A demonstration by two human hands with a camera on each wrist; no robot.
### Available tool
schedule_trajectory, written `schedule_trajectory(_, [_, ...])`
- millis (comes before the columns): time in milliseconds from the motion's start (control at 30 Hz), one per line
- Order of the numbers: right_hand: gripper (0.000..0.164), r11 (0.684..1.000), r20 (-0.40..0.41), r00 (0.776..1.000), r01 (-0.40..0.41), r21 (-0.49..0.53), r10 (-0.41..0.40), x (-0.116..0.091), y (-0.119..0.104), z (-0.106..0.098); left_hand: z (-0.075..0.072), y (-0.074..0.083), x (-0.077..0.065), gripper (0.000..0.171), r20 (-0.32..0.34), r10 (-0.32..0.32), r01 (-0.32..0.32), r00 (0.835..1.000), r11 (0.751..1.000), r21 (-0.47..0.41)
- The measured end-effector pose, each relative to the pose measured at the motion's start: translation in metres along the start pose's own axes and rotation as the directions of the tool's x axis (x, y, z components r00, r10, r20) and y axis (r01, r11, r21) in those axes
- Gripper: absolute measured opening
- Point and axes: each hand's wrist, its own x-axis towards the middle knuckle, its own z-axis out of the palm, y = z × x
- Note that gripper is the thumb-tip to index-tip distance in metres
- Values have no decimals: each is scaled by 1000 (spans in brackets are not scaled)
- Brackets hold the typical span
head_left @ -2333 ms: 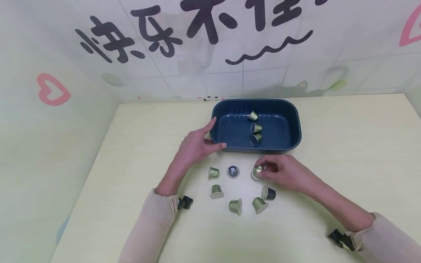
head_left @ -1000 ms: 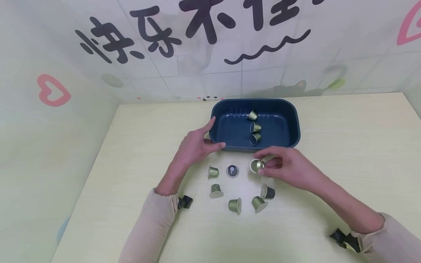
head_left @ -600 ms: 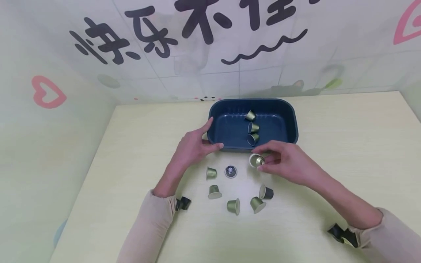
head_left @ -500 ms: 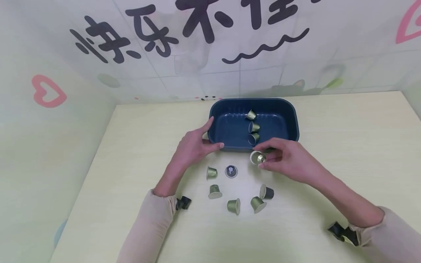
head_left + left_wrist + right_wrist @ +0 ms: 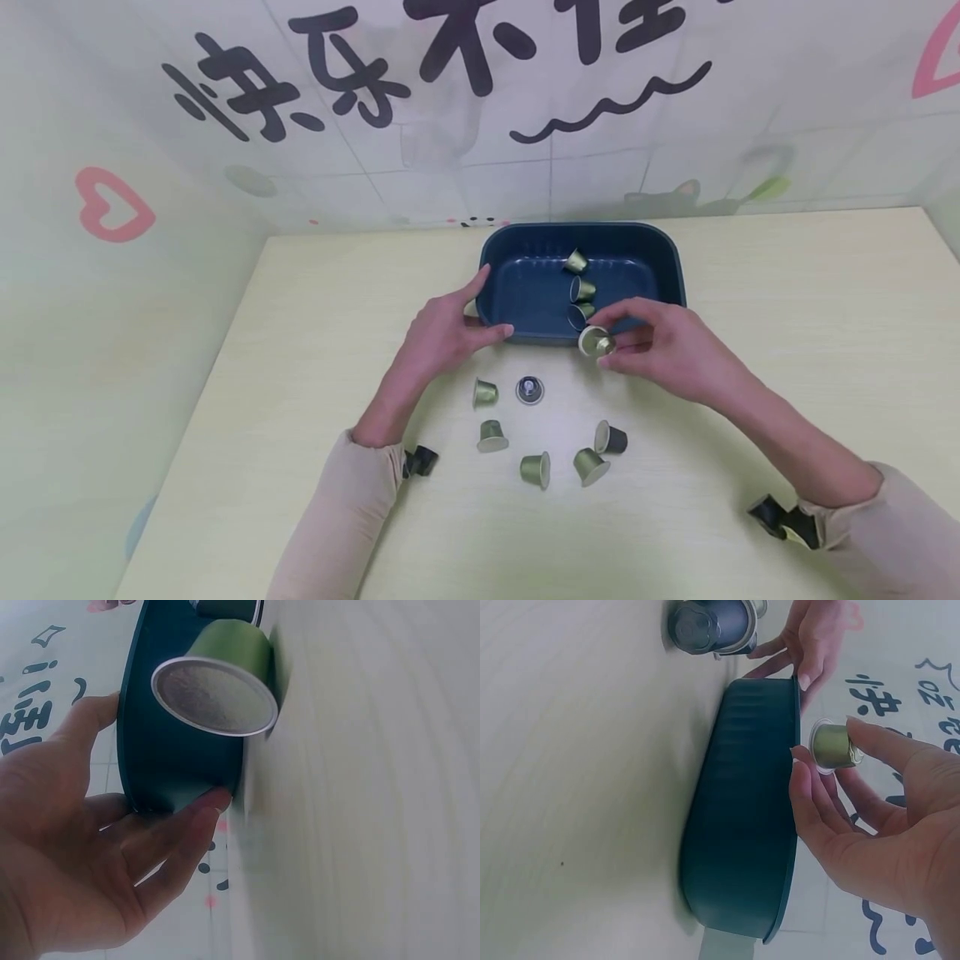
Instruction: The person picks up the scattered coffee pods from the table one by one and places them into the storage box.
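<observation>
Head view shows one blue bin [image 5: 626, 283] on the bench [image 5: 787, 333], with three green cups [image 5: 582, 289] in it. Two hands are here. The right hand [image 5: 667, 346] has its grip pinched on one more green cup [image 5: 592, 342], held up at the bin's near edge. The left hand [image 5: 450, 329] has its grip clamped on the bin's left end. Four green cups [image 5: 536, 470] and two dark cups [image 5: 529, 390] are on the bench in front.

Right hand [image 5: 663, 348] hides tray [image 5: 528, 292] corner; wall lettering [image 5: 474, 57] cropped at top.
</observation>
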Motion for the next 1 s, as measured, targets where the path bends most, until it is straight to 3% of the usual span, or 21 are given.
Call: schedule_trajectory(1000, [39,998,-71,996,-57,-13,56,15,6,-19,0,-1,1,90,4,0,0,1000,1000,4])
